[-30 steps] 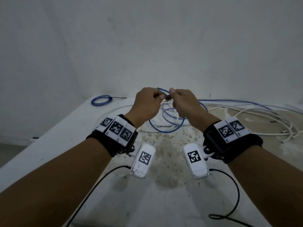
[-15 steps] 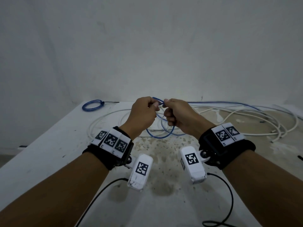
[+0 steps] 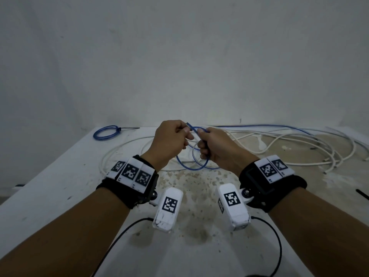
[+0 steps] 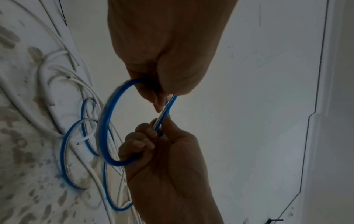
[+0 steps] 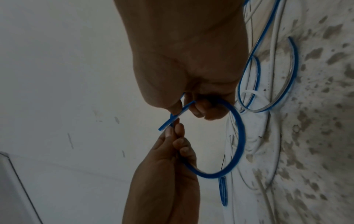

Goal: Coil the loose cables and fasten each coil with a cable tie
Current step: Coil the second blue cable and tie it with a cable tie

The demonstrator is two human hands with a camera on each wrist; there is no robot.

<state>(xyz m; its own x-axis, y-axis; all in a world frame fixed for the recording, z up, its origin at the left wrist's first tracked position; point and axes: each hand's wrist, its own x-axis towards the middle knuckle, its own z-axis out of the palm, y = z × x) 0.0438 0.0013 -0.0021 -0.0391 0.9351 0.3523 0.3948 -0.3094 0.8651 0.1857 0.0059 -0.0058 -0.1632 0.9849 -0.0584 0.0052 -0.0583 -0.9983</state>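
Both hands hold a thin blue cable (image 3: pixel 192 166) above the table, bent into a small loop (image 4: pixel 107 121) that hangs between them. My left hand (image 3: pixel 186 134) pinches the cable near its cut end (image 5: pixel 162 127), which pokes out past the fingers. My right hand (image 3: pixel 201 136) grips the same cable just beside it, with the fingers curled round the loop (image 5: pixel 239 136). More of the blue cable trails in loose rings on the table (image 4: pixel 66 159) and runs off to the back right (image 3: pixel 279 127).
A finished blue coil (image 3: pixel 105 132) with a black tie lies at the table's back left. Loose white cables (image 3: pixel 289 144) are tangled across the back and right. A black tie (image 3: pixel 362 193) lies at the right edge. The stained table (image 3: pixel 60 186) meets a plain wall behind.
The two hands, pressed together a second ago, have drawn slightly apart. The cable's end now sticks out beyond the left fingers, and the loop below hangs tighter.
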